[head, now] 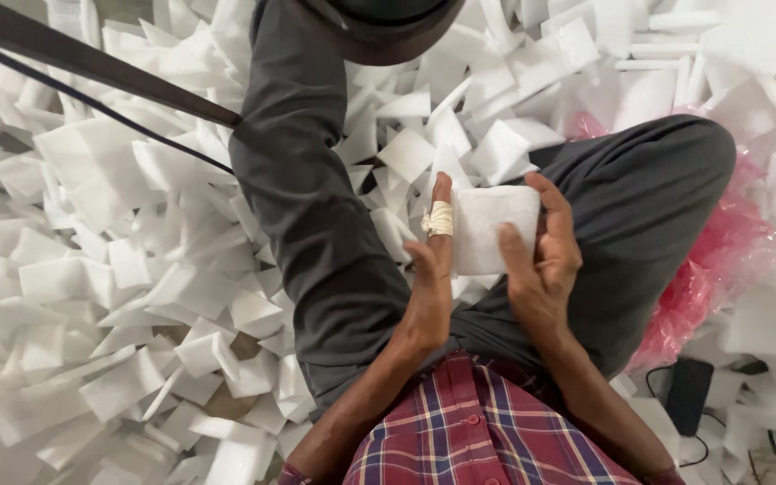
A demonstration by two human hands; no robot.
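Observation:
A white square foam piece (493, 226) is held between both my hands above my lap. My left hand (431, 269) presses its left edge with a straight finger wrapped in pale tape. My right hand (542, 256) grips the right side, thumb on the front face and fingers curled over the top corner. I sit cross-legged in dark grey trousers (316, 224) and a red plaid shirt (478, 431).
Heaps of white foam offcuts (101, 269) cover the floor all around. A pink plastic bag (720, 269) lies under my right knee. A dark strap (92, 63) crosses the upper left. A small black device with a cable (689, 395) lies at the lower right.

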